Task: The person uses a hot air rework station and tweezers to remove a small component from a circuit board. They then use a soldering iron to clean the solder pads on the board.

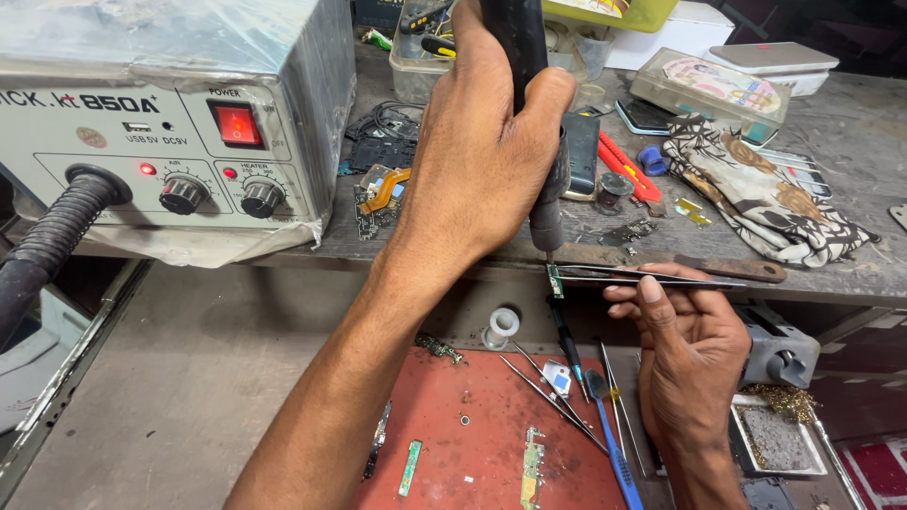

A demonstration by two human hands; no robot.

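At the far left I saw a grey metal hot-air station wrapped in clear plastic [179, 123], its red switch lit, standing on a worn grey workbench [850, 123] with a black ribbed hose [52, 236] running off its front. Just right of it lay loose phone circuit boards with an orange flex strip [383, 194]. The left hand [487, 151] was clenched around a black hot-air handpiece [534, 113], nozzle pointing down at a small green circuit board [555, 280]. That board sat at the bench's front edge, pinched in the tips of thin steel tweezers [652, 279] (held level), which the right hand [685, 354] grasped between thumb and fingers. Below, a red work mat [453, 444] carried spare tweezers, a blue-handled tool [609, 444] and narrow board strips. Further right, a patterned brown-and-cream cloth [756, 194] lay crumpled on the bench, near a clear plastic box [709, 90].
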